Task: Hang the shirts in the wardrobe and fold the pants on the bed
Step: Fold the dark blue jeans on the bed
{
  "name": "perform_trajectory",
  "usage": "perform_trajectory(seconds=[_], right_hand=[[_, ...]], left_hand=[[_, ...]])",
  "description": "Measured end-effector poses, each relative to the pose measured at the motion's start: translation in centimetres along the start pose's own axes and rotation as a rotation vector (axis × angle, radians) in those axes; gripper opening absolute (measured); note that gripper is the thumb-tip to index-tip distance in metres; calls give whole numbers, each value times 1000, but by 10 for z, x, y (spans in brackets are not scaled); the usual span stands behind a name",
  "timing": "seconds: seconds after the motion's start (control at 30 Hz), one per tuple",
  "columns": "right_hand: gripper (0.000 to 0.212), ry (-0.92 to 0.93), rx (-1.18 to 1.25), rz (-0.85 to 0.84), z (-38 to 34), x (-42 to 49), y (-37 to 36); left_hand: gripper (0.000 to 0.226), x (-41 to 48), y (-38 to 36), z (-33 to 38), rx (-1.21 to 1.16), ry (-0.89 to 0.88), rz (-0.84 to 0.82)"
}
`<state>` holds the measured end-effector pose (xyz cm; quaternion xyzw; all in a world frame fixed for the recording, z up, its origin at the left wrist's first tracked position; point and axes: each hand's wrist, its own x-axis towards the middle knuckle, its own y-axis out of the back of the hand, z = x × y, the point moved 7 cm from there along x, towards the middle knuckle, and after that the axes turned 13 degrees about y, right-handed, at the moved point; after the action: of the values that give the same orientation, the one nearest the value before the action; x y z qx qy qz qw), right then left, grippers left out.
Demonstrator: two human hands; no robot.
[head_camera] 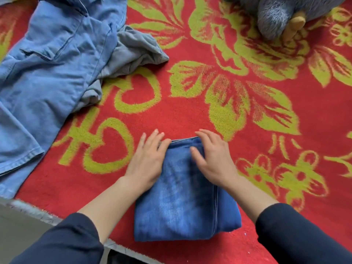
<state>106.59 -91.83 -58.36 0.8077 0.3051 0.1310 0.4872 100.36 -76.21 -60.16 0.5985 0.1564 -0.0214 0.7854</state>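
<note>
On the bed (238, 115), I see jeans (182, 202) folded small under my flat-fingered left hand (146, 164) and right hand (213, 159); the pale-blue garments (53, 73) remain unsorted.

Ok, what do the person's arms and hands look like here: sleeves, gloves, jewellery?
Dark navy long sleeves, plain and unmarked; the left sleeve and right sleeve are pushed up, leaving the forearms bare. The left hand and right hand are bare too: no gloves, rings, watch or bracelet show.
</note>
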Motion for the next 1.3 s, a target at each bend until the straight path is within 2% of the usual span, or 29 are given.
perform_trajectory(seconds=[0.03,0.13,0.27,0.33,0.47,0.6,0.67,0.77,0.8,0.87,0.93,1.0,1.1,1.3], right_hand=[[61,64,21,-61,-10,0,-7],[85,173,10,-306,-17,0,-31],[101,118,-58,-429,5,15,-42],[106,87,-96,-495,13,22,-47],[115,-1,-142,-678,22,34,-55],[120,-81,-185,-813,16,46,-58],[111,-92,-231,-857,8,49,-59],[65,-80,-285,-885,-7,40,-56],[56,-58,-297,-879,-13,33,-54],[45,52,-334,-781,-30,15,-48],[32,210,-385,-591,-50,-9,-36],[35,284,-398,-506,-67,-40,-28],[47,314,-389,-556,-87,-80,-21],[23,550,-462,-643,-171,-120,14]], left_hand=[[53,-1,-4,5,-28,-34,-22],[66,3,-25,-7,-125,89,-241],[103,21,-47,-18,-125,136,-524],[108,30,-47,-24,-232,215,-616],[110,33,-43,-33,-236,229,-609],[96,31,-41,-27,-48,229,-569],[84,26,-35,-23,23,226,-550],[62,5,-25,-15,68,194,-484],[57,-6,-22,-13,80,184,-441],[49,-33,-13,-10,78,178,-324],[47,-63,-2,-7,59,161,-197],[51,-98,6,-5,37,156,-122],[57,-153,10,-1,-17,202,-83],[57,-245,38,-10,-130,332,-13]])
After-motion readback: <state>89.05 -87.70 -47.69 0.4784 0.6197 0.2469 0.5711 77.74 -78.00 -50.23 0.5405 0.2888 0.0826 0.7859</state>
